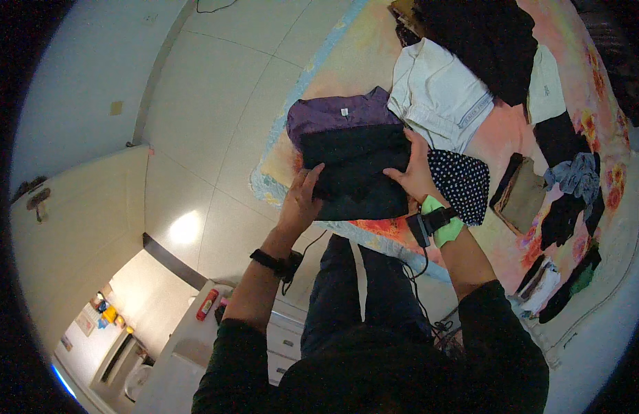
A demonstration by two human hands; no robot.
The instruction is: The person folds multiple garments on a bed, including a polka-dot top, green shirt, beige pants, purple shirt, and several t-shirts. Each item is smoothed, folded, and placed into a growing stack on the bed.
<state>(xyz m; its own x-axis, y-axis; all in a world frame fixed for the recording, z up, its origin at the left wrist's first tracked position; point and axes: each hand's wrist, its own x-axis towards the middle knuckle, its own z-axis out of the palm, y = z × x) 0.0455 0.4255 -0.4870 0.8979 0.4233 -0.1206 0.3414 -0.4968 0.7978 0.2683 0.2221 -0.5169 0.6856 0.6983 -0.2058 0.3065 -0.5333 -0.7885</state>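
Note:
A black folded garment point(357, 169) lies flat in front of me at the bed's near edge, covering the lower part of a purple top point(333, 114) with a small white label at its neck. My left hand point(304, 194) rests at the garment's left side, its fingers stretched out on the cloth. My right hand point(416, 171) lies over the right edge, thumb apart from the fingers. I cannot tell from its dark surface what kind of garment it is. Beside my right hand lies a black cloth with white dots point(461, 185), and white shorts point(437, 93) lie beyond.
A flowered bedspread point(495, 141) bears a dark clothing pile point(471, 38), a folded beige and black stack point(521, 193) and several small dark and grey pieces. Cables point(419, 276) hang by my legs. Left are the tiled floor point(230, 117), a door point(85, 228) and a white cabinet point(195, 345).

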